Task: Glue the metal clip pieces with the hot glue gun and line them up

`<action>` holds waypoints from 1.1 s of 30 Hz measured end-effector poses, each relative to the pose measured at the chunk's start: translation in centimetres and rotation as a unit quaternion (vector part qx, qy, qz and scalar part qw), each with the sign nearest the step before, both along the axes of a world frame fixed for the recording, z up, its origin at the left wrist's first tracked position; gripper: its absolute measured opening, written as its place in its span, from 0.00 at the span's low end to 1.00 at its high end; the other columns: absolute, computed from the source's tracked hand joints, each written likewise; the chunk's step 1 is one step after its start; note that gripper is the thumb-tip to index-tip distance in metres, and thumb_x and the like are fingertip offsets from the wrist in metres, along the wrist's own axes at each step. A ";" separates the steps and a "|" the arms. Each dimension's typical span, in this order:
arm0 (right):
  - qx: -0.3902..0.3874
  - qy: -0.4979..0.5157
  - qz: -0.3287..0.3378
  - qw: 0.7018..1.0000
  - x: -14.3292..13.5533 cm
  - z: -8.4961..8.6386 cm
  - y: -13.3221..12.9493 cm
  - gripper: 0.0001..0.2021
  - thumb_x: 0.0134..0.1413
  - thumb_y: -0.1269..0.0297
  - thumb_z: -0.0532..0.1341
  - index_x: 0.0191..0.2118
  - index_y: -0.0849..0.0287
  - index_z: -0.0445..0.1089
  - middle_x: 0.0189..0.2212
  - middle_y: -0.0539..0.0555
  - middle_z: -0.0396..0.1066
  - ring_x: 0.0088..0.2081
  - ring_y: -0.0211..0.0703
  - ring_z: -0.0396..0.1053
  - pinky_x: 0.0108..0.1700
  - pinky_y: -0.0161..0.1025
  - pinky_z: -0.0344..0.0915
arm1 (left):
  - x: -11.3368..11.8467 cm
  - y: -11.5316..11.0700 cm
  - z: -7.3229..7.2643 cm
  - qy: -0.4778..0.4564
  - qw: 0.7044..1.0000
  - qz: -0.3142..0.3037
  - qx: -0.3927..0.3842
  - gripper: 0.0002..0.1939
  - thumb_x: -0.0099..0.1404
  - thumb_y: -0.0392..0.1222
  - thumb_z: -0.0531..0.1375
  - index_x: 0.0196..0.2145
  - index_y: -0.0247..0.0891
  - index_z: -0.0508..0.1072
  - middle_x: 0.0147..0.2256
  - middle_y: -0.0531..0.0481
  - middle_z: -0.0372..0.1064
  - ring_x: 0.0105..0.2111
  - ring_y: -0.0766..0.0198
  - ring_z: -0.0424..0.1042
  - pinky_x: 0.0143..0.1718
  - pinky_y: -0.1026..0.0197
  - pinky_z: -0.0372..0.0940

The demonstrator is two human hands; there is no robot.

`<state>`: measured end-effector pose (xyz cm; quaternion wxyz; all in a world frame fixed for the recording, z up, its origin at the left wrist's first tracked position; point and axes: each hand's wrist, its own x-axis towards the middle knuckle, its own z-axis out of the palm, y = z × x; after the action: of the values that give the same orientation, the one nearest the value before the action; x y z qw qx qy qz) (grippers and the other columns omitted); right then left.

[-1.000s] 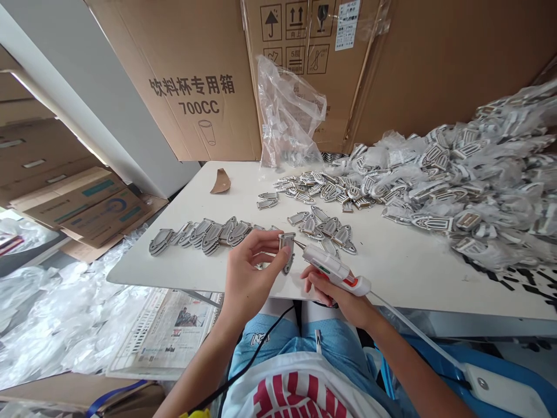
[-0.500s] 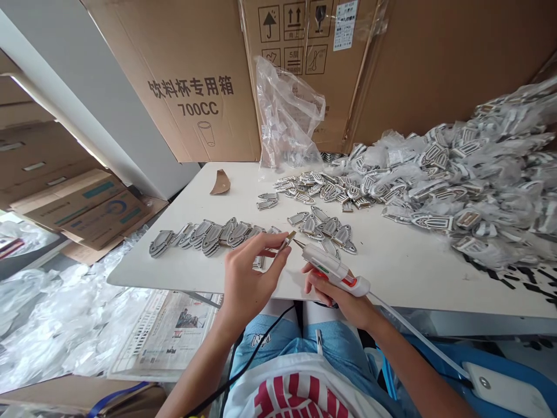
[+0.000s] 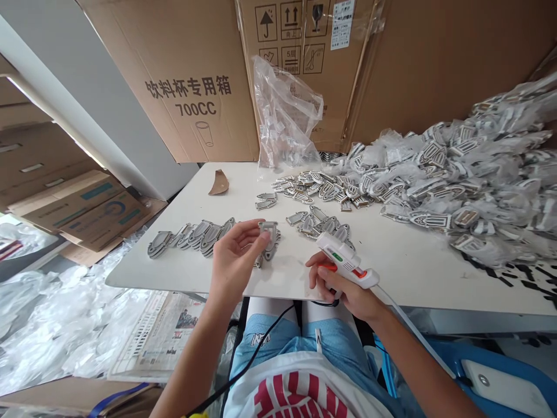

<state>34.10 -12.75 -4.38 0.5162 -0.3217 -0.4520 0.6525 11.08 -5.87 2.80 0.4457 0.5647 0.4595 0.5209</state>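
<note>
My left hand (image 3: 237,255) pinches a small grey metal piece (image 3: 268,232) between thumb and fingers, its flat face turned up toward me. Just beyond and under it lie more such pieces on the white table. My right hand (image 3: 342,284) is wrapped round a white glue gun (image 3: 346,258) with an orange trigger; its nozzle end points up and left, apart from the held piece. A row of stacked grey pieces (image 3: 200,235) lies left of my left hand. Beyond the glue gun sits a small loose group of pieces (image 3: 317,222).
A large heap of pieces in clear plastic bags (image 3: 435,168) covers the right back of the white table (image 3: 409,273). Cardboard boxes (image 3: 187,69) stand behind. A brown scrap (image 3: 219,182) lies at the back left. The gun's white cord (image 3: 409,325) runs down to the right.
My left hand has moved left with the piece and turned it from edge-on to face up. The glue gun has drawn back to the right, away from the piece.
</note>
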 end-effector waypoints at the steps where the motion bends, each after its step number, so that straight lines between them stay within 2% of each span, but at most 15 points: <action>1: -0.001 0.011 -0.011 1.000 -0.1 0.1 0.1 0.13 0.69 0.52 0.65 0.49 0.55 0.75 0.32 0.51 0.74 0.21 0.33 0.58 0.25 0.36 0.56 | -0.1 0.0 -0.1 0.031 0.999 -0.017 0.003 0.19 0.63 0.49 0.73 0.50 0.40 0.82 0.43 0.45 0.81 0.42 0.59 0.81 0.45 0.60 0.76; 5: 0.001 0.034 -0.061 0.998 -0.3 0.3 0.2 0.15 0.69 0.48 0.64 0.48 0.54 0.74 0.30 0.49 0.72 0.19 0.34 0.57 0.23 0.37 0.57 | 0.2 -0.4 -0.6 0.189 0.979 -0.073 0.031 0.16 0.67 0.48 0.68 0.51 0.42 0.81 0.39 0.46 0.81 0.38 0.58 0.81 0.40 0.59 0.76; 9: 0.003 0.036 -0.087 0.996 -0.5 0.2 0.2 0.15 0.70 0.47 0.63 0.48 0.53 0.72 0.29 0.48 0.70 0.19 0.35 0.58 0.23 0.37 0.58 | 1.1 -0.7 -1.6 0.341 0.927 -0.122 0.095 0.12 0.70 0.42 0.63 0.49 0.44 0.81 0.38 0.48 0.81 0.36 0.58 0.79 0.39 0.58 0.73; 14: -0.004 0.041 -0.125 0.991 -0.9 0.3 0.2 0.15 0.71 0.45 0.62 0.47 0.52 0.70 0.27 0.46 0.67 0.19 0.36 0.58 0.22 0.36 0.59 | 2.0 -0.7 -2.8 0.442 0.881 -0.106 0.130 0.12 0.72 0.38 0.60 0.50 0.45 0.79 0.43 0.48 0.82 0.40 0.54 0.81 0.39 0.57 0.68; 19: -0.011 0.054 -0.140 0.989 -1.1 0.6 0.3 0.14 0.72 0.47 0.62 0.46 0.53 0.70 0.27 0.46 0.67 0.20 0.35 0.58 0.23 0.35 0.59 | 2.2 -0.4 -3.3 0.474 0.864 -0.102 0.137 0.13 0.73 0.36 0.58 0.51 0.45 0.78 0.45 0.47 0.82 0.43 0.52 0.80 0.41 0.56 0.68; 29: -0.009 0.075 -0.144 0.987 -1.1 0.7 0.3 0.15 0.72 0.47 0.61 0.44 0.54 0.72 0.27 0.47 0.68 0.20 0.35 0.60 0.23 0.35 0.61 | 3.0 -1.0 -2.7 0.435 0.874 -0.102 0.190 0.09 0.73 0.41 0.61 0.50 0.45 0.76 0.46 0.48 0.78 0.48 0.53 0.78 0.46 0.55 0.68; 33: -0.011 0.085 -0.138 0.987 -1.2 0.6 0.4 0.15 0.73 0.47 0.61 0.44 0.55 0.71 0.26 0.47 0.67 0.20 0.35 0.60 0.22 0.35 0.61 | 4.4 0.4 -2.2 0.442 0.866 -0.120 0.198 0.15 0.72 0.42 0.64 0.55 0.45 0.73 0.49 0.47 0.76 0.51 0.52 0.76 0.48 0.53 0.69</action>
<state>32.92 -12.35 -3.79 0.6344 -0.3305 -0.3503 0.6047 15.46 -5.52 0.57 0.1339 0.8632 0.4241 0.2388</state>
